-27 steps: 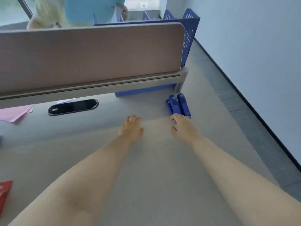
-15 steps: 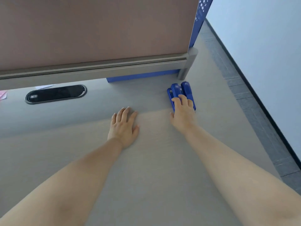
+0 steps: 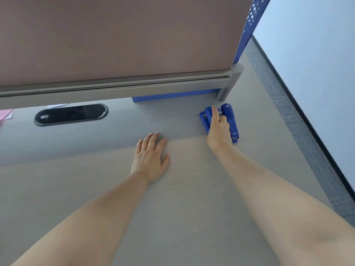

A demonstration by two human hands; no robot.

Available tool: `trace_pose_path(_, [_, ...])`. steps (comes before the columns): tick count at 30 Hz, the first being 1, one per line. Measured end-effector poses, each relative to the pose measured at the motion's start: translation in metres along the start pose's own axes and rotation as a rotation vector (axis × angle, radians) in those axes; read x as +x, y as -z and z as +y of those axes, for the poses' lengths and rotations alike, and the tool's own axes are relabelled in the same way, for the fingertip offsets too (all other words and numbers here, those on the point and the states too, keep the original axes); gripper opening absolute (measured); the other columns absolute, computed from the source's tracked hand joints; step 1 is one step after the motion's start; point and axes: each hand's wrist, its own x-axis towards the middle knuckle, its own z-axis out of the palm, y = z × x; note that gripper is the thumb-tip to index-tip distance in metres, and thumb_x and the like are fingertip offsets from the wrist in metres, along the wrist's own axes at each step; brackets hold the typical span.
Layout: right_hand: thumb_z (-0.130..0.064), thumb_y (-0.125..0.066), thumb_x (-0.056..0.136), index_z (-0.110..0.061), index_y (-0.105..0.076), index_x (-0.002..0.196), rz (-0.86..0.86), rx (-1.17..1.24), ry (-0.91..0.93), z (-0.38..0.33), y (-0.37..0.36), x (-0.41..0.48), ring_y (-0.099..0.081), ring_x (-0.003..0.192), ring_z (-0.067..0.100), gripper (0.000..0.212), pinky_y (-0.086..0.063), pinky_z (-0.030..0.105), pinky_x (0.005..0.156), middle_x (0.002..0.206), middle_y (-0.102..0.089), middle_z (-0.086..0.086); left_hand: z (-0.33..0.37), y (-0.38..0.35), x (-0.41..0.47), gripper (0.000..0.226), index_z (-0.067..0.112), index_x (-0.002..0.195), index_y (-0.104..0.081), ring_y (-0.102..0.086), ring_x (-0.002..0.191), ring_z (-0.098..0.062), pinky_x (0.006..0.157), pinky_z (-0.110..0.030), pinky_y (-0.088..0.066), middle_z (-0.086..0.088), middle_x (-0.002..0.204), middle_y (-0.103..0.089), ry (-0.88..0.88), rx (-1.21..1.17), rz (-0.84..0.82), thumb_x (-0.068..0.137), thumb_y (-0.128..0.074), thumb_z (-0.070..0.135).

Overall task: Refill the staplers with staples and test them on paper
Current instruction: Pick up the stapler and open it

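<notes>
Two blue staplers lie side by side on the pale wooden desk, near its far right corner. My right hand lies on top of the left stapler, fingers curled down around it, index finger stretched along its top. The right stapler lies free just beside that hand. My left hand rests flat on the desk, palm down, fingers apart, holding nothing, about a hand's width left of the staplers. No staples or paper for testing show in the head view.
A brown partition panel on a grey rail closes the desk's far side. A black oval cable port sits in the desk at far left. Pink paper peeks in at the left edge. A blue mesh rack stands behind the partition; the desk's right edge drops to grey floor.
My right hand has moved forward onto the left stapler and curled its fingers around it. My left hand has flattened on the desk. The head camera has tilted down and closer.
</notes>
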Motion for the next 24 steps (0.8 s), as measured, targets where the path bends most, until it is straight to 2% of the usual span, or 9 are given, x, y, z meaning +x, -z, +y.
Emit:
trace_pose_path(3, [0.008, -0.054, 0.079, -0.015, -0.013, 0.144, -0.031, 0.025, 0.040, -0.005, -0.003, -0.008, -0.046, 0.110, 0.034, 0.080, -0.044, 0.044, 0.091, 0.128, -0.041, 0.019, -0.001, -0.002, 0.001, 0.065, 0.024, 0.140, -0.029, -0.012, 0.144, -0.024, 0.118, -0.041, -0.008, -0.004, 0.154, -0.021, -0.002, -0.012, 0.006, 0.082, -0.022, 0.052])
trace_pose_path(6, [-0.005, -0.053, 0.087, -0.008, -0.034, 0.132, -0.034, 0.061, 0.132, -0.009, -0.004, -0.024, -0.046, 0.109, 0.034, 0.049, -0.043, 0.042, 0.089, 0.124, -0.045, 0.018, -0.001, -0.001, 0.001, 0.058, 0.021, 0.141, -0.026, -0.010, 0.144, -0.022, 0.119, -0.040, -0.007, -0.002, 0.154, -0.020, 0.003, -0.032, 0.011, 0.089, -0.038, 0.044])
trace_pose_path(8, [-0.015, -0.053, 0.090, -0.005, -0.041, 0.122, -0.061, 0.089, 0.193, -0.009, -0.001, -0.038, -0.048, 0.107, 0.032, 0.036, -0.042, 0.038, 0.085, 0.120, -0.048, 0.016, 0.000, 0.002, 0.000, 0.061, 0.018, 0.141, -0.026, -0.012, 0.144, -0.021, 0.120, -0.039, -0.007, -0.002, 0.153, -0.022, 0.008, -0.088, 0.023, 0.088, -0.046, 0.041])
trace_pose_path(12, [-0.022, -0.052, 0.090, -0.006, -0.044, 0.119, -0.177, 0.060, 0.316, -0.009, 0.004, -0.068, -0.049, 0.106, 0.031, 0.034, -0.044, 0.040, 0.088, 0.118, -0.050, 0.014, -0.003, 0.017, -0.011, 0.072, 0.014, 0.143, -0.021, -0.018, 0.143, -0.020, 0.119, -0.038, -0.005, -0.004, 0.153, -0.024, 0.005, -0.288, -0.050, 0.083, -0.057, 0.030])
trace_pose_path(14, [-0.021, -0.054, 0.089, -0.007, -0.046, 0.116, -0.233, 0.068, 0.347, -0.015, 0.001, -0.084, -0.048, 0.106, 0.029, 0.031, -0.045, 0.042, 0.088, 0.116, -0.052, 0.012, -0.008, 0.028, -0.026, 0.074, 0.016, 0.142, -0.021, -0.025, 0.139, -0.021, 0.117, -0.035, -0.015, -0.003, 0.151, -0.025, -0.006, -0.381, -0.076, 0.081, -0.061, 0.025])
trace_pose_path(17, [-0.015, -0.061, 0.083, -0.006, -0.053, 0.106, -0.303, 0.077, 0.410, -0.037, -0.008, -0.108, -0.051, 0.100, 0.031, 0.027, -0.044, 0.039, 0.084, 0.107, -0.058, 0.012, -0.021, 0.040, -0.060, 0.063, 0.020, 0.135, -0.036, -0.041, 0.128, -0.020, 0.102, -0.030, -0.035, 0.002, 0.142, -0.037, -0.026, -0.467, -0.108, 0.079, -0.063, 0.020])
trace_pose_path(19, [-0.014, -0.065, 0.077, -0.005, -0.057, 0.100, -0.349, 0.063, 0.465, -0.058, -0.017, -0.125, -0.055, 0.094, 0.033, 0.025, -0.043, 0.037, 0.078, 0.100, -0.061, 0.013, -0.038, 0.043, -0.083, 0.045, 0.019, 0.121, -0.053, -0.051, 0.117, -0.020, 0.097, -0.032, -0.043, -0.001, 0.127, -0.053, -0.040, -0.489, -0.079, 0.076, -0.062, 0.022])
trace_pose_path(21, [-0.013, -0.067, 0.076, -0.008, -0.059, 0.101, -0.378, 0.053, 0.506, -0.083, -0.025, -0.143, -0.056, 0.094, 0.032, 0.027, -0.038, 0.032, 0.071, 0.101, -0.062, 0.011, -0.061, 0.046, -0.108, 0.031, 0.016, 0.106, -0.063, -0.057, 0.105, -0.019, 0.091, -0.030, -0.045, -0.001, 0.109, -0.062, 0.012, -0.559, -0.021, 0.075, -0.064, 0.021])
trace_pose_path(24, [-0.014, -0.068, 0.076, -0.013, -0.058, 0.108, -0.420, 0.051, 0.547, -0.118, -0.039, -0.174, -0.056, 0.100, 0.028, 0.033, -0.038, 0.030, 0.074, 0.109, -0.064, 0.007, -0.095, 0.050, -0.146, 0.022, 0.015, 0.097, -0.068, -0.059, 0.096, -0.015, 0.077, -0.015, -0.040, 0.004, 0.096, -0.060, 0.110, -0.647, 0.017, 0.076, -0.071, 0.012])
